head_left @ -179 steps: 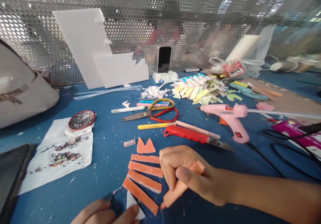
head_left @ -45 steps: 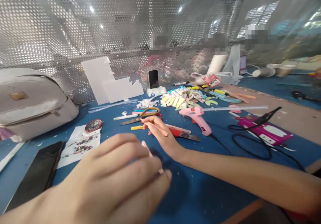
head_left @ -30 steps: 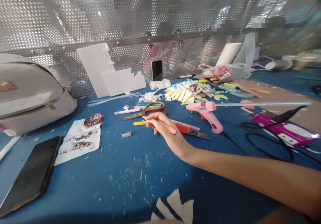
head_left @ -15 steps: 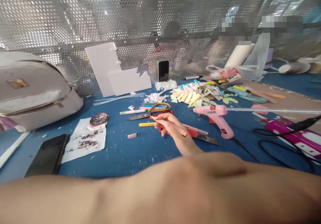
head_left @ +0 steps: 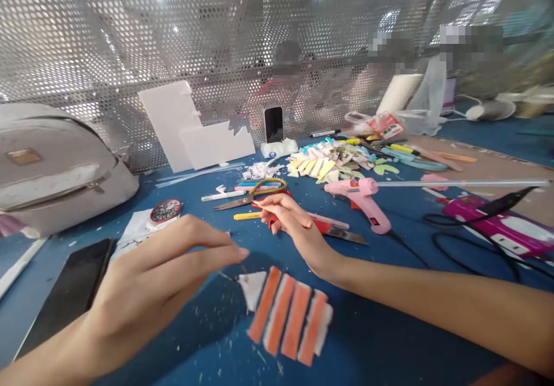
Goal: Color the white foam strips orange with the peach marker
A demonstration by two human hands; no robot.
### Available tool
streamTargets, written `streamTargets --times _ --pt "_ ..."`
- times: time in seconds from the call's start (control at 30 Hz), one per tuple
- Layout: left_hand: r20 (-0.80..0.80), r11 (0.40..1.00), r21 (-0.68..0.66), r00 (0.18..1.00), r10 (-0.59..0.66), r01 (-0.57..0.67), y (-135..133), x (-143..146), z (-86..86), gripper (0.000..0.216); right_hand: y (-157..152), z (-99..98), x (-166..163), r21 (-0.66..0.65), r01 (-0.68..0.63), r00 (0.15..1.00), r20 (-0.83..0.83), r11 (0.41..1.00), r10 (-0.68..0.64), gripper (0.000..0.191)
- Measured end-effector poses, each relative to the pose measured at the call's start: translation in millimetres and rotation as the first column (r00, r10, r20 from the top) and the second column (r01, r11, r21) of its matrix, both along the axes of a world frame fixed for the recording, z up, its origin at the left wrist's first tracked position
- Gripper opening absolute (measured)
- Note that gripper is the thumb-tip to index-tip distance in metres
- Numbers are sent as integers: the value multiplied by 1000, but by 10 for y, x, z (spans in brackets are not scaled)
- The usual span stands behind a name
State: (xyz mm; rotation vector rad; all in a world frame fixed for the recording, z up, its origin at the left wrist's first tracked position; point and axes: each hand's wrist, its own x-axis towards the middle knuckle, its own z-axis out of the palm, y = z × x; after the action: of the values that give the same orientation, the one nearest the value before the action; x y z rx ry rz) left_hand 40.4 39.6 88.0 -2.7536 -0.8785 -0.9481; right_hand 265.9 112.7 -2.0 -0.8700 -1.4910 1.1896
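The two hands were apart. The left hand (head_left: 151,282) hung over the desk (head_left: 367,340), near four blurry orange strips (head_left: 296,319) and a white piece (head_left: 252,289); I could not tell if it held anything. The right hand (head_left: 303,242) held an orange pen (head_left: 307,223) just by the red knife (head_left: 346,235). The strips sat between the left hand and the right arm.

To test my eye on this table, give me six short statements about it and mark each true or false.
1. Four orange strips are in view. True.
2. The glue gun is green. False: the glue gun is pink.
3. A phone stands upright. True.
4. Both scissor handles are yellow. False: the scissors have one red handle.
5. The right hand holds a marker. True.
6. The left hand grips the knife. False: the knife lies apart from the left hand.
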Motion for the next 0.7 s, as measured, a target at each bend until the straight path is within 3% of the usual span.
streamTargets --times 0.13,0.2,0.37,0.5,0.6,0.7 --pt "-52 996 -14 994 92 -92 -167 -407 -240 33 5 -3 5 -32 -62 998 -35 998 61 22" --pt "-170 980 -56 969 178 -190 -261 -584 -351 40 2 8 9 -18 -84 996 -34 996 84 21" --pt "-259 968 -49 939 225 -246 -366 -836 -574 46 -9 45 12 18 -107 994 5 994 107 22" --pt "-284 975 -16 936 209 -223 -364 -806 -555 45 -38 46 25 33 -162 986 45 986 161 24" --pt "-284 988 63 947 151 -139 -421 -674 -545 41 -94 62 40 91 -231 972 75 969 224 21" --pt "-214 987 159 975 67 -33 -556 -489 -663 45 -173 123 51 161 -316 945 143 935 295 19"
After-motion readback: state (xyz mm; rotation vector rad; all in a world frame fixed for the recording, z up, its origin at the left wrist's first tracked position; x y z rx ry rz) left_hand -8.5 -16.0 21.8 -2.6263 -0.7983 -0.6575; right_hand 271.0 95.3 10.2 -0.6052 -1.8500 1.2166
